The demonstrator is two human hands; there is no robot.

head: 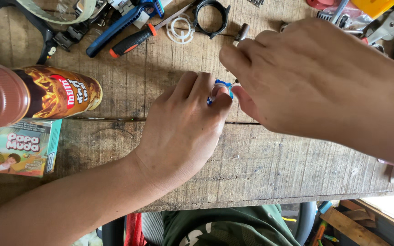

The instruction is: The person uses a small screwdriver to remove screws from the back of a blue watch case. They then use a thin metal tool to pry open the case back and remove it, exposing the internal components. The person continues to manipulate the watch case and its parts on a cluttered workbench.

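**Operator:** Where is the part, and what state is it in?

**Manual:** The small blue piece (223, 84) sits just above frame centre, on the wooden workbench (270, 159). Only a sliver shows between your fingers; its full shape cannot be told. Judged by its size it is light and probably rigid plastic, easy to flick away or drop. Take hold at its outer edges, pinching rather than squeezing.

**Operator:** What is my left hand doing?

**Manual:** Your left hand (183, 132) reaches in from 7 o'clock, palm down, fingers curled onto the blue piece and pinning it against the bench. It is closed on the part, not flat.

**Operator:** And my right?

**Manual:** Your right hand (315, 77) enters from 3 o'clock. Thumb and forefinger are pinched nearly together at the right edge of the blue piece, touching it or a thin tool against it; which of the two cannot be told. The other fingers are folded loosely.

**Operator:** What lies around the work?

**Manual:** At 12 o'clock: a black ring (211, 17) and a white ring (180, 30), side by side. At 11 o'clock: a screwdriver with a black and orange handle (133, 41), beside a blue-handled tool (119, 25). At 9 o'clock: a brown bottle (37, 93) on its side, with a small carton (26, 146) just below it. At 1 o'clock: metal pliers (388, 25), well apart from the part.
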